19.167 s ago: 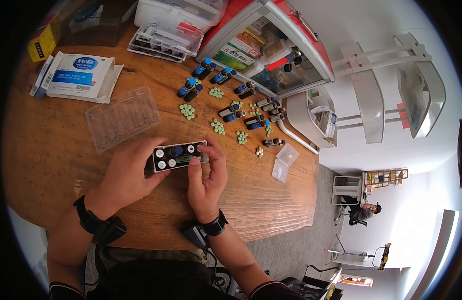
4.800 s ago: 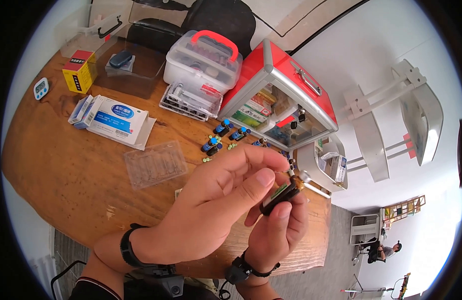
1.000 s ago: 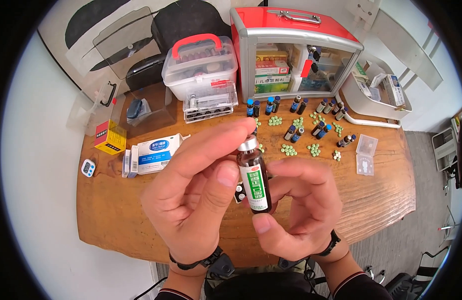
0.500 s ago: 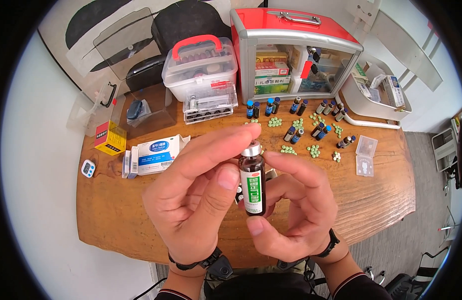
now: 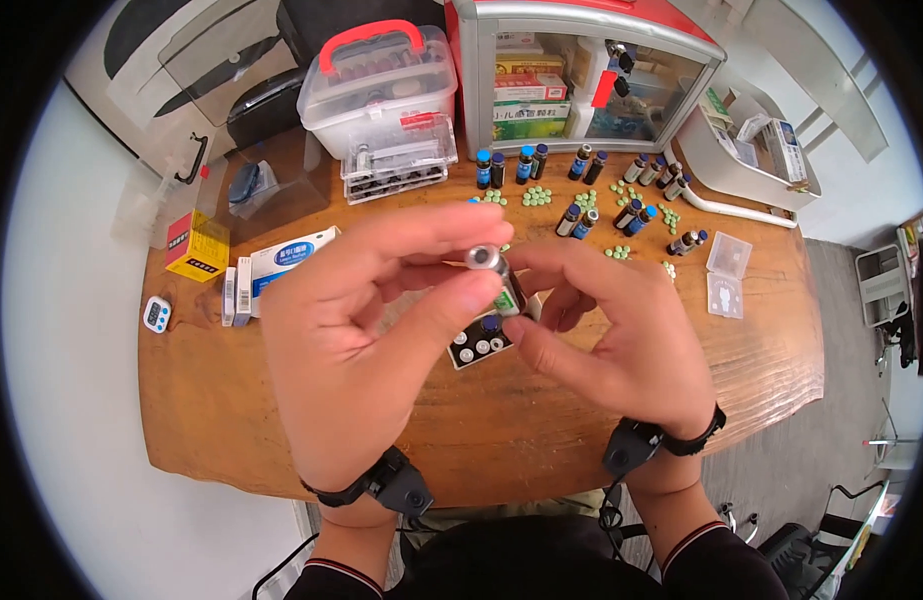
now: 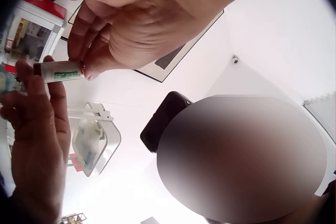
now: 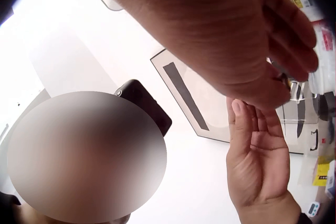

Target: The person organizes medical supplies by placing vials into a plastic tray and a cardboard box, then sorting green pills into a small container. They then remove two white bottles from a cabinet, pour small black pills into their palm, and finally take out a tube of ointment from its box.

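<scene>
A small dark oral liquid vial (image 5: 505,290) with a silver cap and green-and-white label is held up between both hands, cap tilted toward the head camera. My left hand (image 5: 356,330) pinches it near the cap with thumb and fingers. Thumb and fingers of my right hand (image 5: 626,345) grip its lower part. The left wrist view shows the vial (image 6: 65,71) bridging the two hands; in the right wrist view my right hand (image 7: 226,45) mostly hides it. Below, on the table, stands a small open box (image 5: 484,358) of silver-capped vials with one blue cap, partly hidden by the hands.
Farther back on the wooden table (image 5: 571,440) stand several dark bottles (image 5: 483,170) beside piles of green tablets (image 5: 537,196). A clear pill case (image 5: 725,293) lies open at right. Medicine cartons (image 5: 281,258), a timer (image 5: 157,314), a red-handled box (image 5: 381,95) and a glass-fronted cabinet (image 5: 471,90) surround them.
Earlier both hands held the small box; later one vial was up in the hands and the box stood on the table. Since half a second ago the vial has tipped, cap toward the head camera.
</scene>
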A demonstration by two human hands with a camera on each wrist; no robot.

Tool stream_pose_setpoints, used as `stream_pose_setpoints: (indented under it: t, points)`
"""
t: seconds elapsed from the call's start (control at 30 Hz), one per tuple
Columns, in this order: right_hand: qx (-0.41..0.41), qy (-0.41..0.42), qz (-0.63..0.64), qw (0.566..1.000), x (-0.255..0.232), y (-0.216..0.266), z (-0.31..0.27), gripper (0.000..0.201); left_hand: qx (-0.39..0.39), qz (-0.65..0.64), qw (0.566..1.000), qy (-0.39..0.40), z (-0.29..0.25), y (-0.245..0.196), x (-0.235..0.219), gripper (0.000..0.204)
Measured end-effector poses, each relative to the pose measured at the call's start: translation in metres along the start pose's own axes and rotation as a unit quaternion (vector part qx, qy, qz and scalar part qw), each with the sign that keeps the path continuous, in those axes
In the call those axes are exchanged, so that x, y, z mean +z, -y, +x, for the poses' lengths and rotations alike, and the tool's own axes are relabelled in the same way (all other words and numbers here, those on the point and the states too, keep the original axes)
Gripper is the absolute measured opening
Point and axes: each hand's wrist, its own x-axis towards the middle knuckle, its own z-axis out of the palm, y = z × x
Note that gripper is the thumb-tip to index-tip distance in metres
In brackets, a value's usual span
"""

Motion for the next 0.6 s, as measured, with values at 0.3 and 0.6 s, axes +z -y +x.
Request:
stream_pose_setpoints:
  t: [0.3, 0.6]
  points:
    - [0.065, 0.002, -0.178, 0.982, -0.018, -0.022, 0.001, 0.036, -0.069, 0.228, 0.962, 0.135, 0.012, 0.039, 0.004, 0.036]
    - [0.11, 0.055, -0.187, 0.975, -0.022, -0.021, 0.001, 0.021, -0.011, 0.349, 0.904, 0.245, 0.01, 0.048, 0.009, 0.034]
